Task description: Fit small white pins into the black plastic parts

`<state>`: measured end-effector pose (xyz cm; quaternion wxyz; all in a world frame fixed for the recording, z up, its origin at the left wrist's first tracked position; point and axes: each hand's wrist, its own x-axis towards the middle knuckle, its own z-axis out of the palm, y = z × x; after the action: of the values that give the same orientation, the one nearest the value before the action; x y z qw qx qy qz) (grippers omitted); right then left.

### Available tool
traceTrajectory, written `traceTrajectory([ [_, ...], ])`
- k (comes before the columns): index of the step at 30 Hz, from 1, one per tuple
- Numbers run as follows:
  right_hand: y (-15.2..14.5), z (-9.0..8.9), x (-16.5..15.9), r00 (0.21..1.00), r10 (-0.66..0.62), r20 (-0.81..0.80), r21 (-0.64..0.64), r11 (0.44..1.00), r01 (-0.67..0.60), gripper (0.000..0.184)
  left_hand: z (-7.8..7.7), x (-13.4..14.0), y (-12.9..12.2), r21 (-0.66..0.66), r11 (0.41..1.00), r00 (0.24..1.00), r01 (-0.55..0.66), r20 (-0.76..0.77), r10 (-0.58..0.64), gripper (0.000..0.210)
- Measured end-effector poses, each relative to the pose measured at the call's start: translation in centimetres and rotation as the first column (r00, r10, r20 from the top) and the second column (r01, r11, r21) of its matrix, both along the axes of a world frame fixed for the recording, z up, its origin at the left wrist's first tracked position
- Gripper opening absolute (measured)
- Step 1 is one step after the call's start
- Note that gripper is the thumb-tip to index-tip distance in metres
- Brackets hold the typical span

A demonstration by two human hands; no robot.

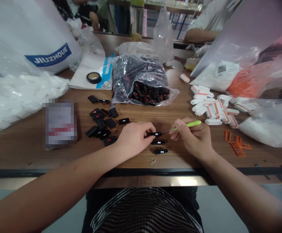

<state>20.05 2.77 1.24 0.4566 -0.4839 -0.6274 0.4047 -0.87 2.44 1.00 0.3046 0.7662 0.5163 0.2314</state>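
Observation:
My left hand pinches a small black connector housing with two white dots on its face. Closed round a thin pick with a lime-green handle, my right hand points its metal tip leftward at that housing. Whether the tip touches or enters it I cannot tell. Two more black housings, one just below the held one and another nearer the edge, lie in a column, each with white dots. Left of my left hand is a loose group of black housings.
A clear bag of black housings lies behind my hands. White parts with orange seals and loose orange rings lie right. Black tape rests on papers at left, near a blurred box. A person's arm shows across the table.

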Motion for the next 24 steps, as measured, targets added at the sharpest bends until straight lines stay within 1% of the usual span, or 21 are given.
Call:
traceTrajectory([
  [10,-0.01,-0.03,-0.12,1.0,0.014,-0.002,0.014,1.0,-0.014,0.029,-0.14,0.02,-0.03,-0.002,1.0,0.999,0.004,0.036,-0.004,0.009],
  [13,0.05,-0.14,-0.08,1.0,0.026,0.001,0.038,0.999,-0.026,0.029,-0.18,0.05,0.0,0.001,1.0,1.0,0.0,0.03,0.0,0.009],
  [16,-0.07,-0.14,0.15,0.997,0.068,0.035,0.087,0.994,-0.071,0.027,-0.21,0.04,0.01,0.007,1.0,0.999,0.004,0.037,-0.004,0.009],
  [18,-0.27,0.04,0.37,0.988,0.101,0.12,0.145,0.982,-0.118,0.024,-0.2,0.04,0.0,0.004,1.0,0.999,0.003,0.042,-0.004,0.009],
  [19,-0.39,0.18,0.47,0.975,0.114,0.192,0.185,0.971,-0.15,0.022,-0.18,0.04,-0.01,0.002,1.0,0.999,0.003,0.043,-0.003,0.009],
  [22,-0.75,0.55,0.59,0.902,0.107,0.419,0.327,0.909,-0.259,0.02,-0.11,0.07,-0.02,-0.002,1.0,0.999,0.0,0.037,0.0,0.01],
  [23,-0.84,0.59,0.57,0.884,0.092,0.458,0.36,0.89,-0.279,0.019,-0.1,0.08,-0.03,-0.005,1.0,0.999,0.001,0.036,-0.001,0.01],
  [24,-0.92,0.57,0.52,0.882,0.076,0.464,0.375,0.885,-0.274,0.019,-0.11,0.08,-0.03,-0.009,1.0,0.999,0.002,0.038,-0.002,0.01],
])
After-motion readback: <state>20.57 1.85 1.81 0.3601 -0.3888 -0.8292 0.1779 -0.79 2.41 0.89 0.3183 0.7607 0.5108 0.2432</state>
